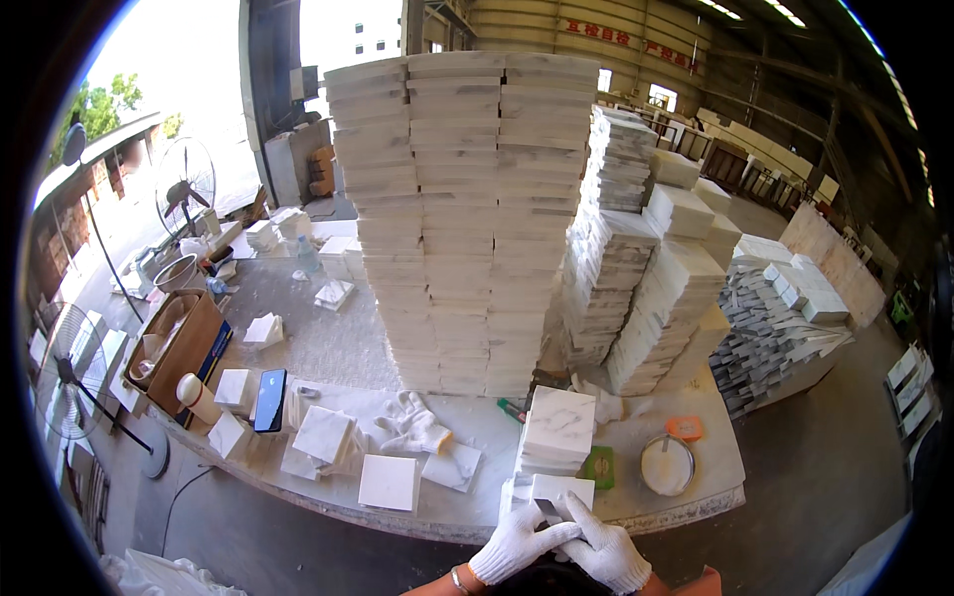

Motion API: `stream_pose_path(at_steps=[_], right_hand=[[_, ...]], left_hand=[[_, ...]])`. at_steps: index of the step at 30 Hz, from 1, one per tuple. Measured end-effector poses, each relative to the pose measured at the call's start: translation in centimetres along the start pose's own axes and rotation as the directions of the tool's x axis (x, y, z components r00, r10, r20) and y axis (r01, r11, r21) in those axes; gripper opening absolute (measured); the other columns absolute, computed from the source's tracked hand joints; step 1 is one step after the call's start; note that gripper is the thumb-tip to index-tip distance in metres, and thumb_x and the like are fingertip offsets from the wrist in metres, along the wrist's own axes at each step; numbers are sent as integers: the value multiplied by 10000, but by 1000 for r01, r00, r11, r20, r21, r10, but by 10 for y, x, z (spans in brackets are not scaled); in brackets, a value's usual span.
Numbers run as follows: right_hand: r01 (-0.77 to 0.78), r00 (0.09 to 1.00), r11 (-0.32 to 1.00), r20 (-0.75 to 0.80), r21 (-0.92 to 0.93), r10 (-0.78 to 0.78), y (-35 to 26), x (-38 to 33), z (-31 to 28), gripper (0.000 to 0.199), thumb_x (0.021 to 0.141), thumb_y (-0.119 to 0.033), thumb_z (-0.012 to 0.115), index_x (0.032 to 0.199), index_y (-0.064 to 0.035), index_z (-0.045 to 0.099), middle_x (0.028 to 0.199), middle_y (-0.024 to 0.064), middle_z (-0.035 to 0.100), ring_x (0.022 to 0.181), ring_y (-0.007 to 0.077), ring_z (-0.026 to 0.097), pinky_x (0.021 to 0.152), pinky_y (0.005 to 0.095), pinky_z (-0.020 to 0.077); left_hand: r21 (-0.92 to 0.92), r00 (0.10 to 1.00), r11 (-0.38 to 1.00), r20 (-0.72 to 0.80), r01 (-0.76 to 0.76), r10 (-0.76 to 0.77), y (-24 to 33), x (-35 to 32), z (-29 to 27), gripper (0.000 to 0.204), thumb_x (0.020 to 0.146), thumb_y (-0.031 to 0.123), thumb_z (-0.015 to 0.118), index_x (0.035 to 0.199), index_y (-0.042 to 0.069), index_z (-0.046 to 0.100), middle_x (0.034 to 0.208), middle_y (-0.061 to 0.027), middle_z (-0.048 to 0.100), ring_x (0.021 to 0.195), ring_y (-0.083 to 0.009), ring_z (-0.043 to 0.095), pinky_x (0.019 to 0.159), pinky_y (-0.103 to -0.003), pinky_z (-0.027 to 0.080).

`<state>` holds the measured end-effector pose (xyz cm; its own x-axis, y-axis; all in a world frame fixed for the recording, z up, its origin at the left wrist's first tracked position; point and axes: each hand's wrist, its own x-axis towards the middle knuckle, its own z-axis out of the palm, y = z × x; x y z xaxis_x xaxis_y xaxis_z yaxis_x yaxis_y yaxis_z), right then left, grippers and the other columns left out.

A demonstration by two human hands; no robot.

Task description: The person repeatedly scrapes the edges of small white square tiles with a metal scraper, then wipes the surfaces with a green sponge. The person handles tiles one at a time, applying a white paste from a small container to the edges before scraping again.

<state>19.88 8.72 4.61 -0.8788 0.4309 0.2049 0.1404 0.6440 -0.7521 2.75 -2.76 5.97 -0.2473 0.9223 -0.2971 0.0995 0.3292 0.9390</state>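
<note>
My two hands, in white knitted gloves, meet at the front edge of the table. My left hand (519,544) is closed, with a small dark grey flat piece (546,507) showing at its fingertips; its kind is unclear. My right hand (604,551) overlaps the left fingertips, its fingers bent together; whatever they grip is hidden. Just beyond the fingers lies a white square marble tile (564,488). Behind it rises a short stack of veined marble tiles (558,427). A green box (598,467) stands to the right of this stack.
A tall tile stack (457,228) fills the table's middle; further stacks (656,278) stand right. A round tin (667,465) and orange box (684,427) sit near the right edge. Leftward are a loose glove (413,425), tiles (390,483), phone (269,400) and cardboard box (179,343).
</note>
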Motion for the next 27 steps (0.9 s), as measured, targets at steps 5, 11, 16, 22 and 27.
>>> stream_pose_path(at_steps=[5, 11, 16, 22, 27], right_hand=[[-200, 967, 966, 193, 166, 167, -20, -2, -8, 721, 920, -94, 759, 1560, -13, 438, 887, 166, 762, 730, 221, 767, 742, 355, 607], [-268, 956, 948, 166, 170, 240, -20, -23, -27, 595, 975, -137, 685, 1518, 13, 491, 861, 110, 777, 709, 180, 754, 745, 295, 599], [-432, 884, 829, -13, 355, 466, 3, -37, -36, 352, 986, -51, 678, 1331, 20, 660, 961, 133, 763, 808, 136, 737, 730, 294, 610], [-501, 819, 777, -79, 382, 568, 40, -28, -40, 204, 1017, -94, 623, 1189, 15, 642, 898, 107, 740, 776, 129, 713, 710, 287, 563], [-385, 903, 902, -125, 193, 412, 50, -1, -31, 286, 997, -123, 651, 1266, -28, 672, 1031, 141, 769, 836, 203, 753, 761, 333, 584]], left_hand=[[-524, 996, 850, -86, -55, 11, -30, -4, 0, 435, 972, 350, 765, 1090, -67, 737, 1007, -79, 761, 881, -103, 669, 782, -271, 549], [-185, 932, 970, -353, -156, 82, -20, -14, -31, 279, 994, 263, 701, 1057, 2, 775, 941, -76, 752, 867, -130, 665, 783, -277, 525], [556, 808, 730, -166, -397, 566, -19, 1, -29, 438, 877, 398, 791, 1164, 74, 727, 1189, -114, 709, 1130, -328, 659, 954, -420, 504], [762, 832, 522, 39, -383, 554, -44, 26, -10, 1033, 600, 540, 912, 1439, 77, 529, 1529, -180, 495, 1429, -451, 431, 1138, -581, 373], [765, 830, 541, -16, -349, 558, -51, 39, -6, 1060, 569, 521, 941, 1448, 90, 534, 1565, -220, 449, 1428, -443, 434, 1129, -571, 362]])
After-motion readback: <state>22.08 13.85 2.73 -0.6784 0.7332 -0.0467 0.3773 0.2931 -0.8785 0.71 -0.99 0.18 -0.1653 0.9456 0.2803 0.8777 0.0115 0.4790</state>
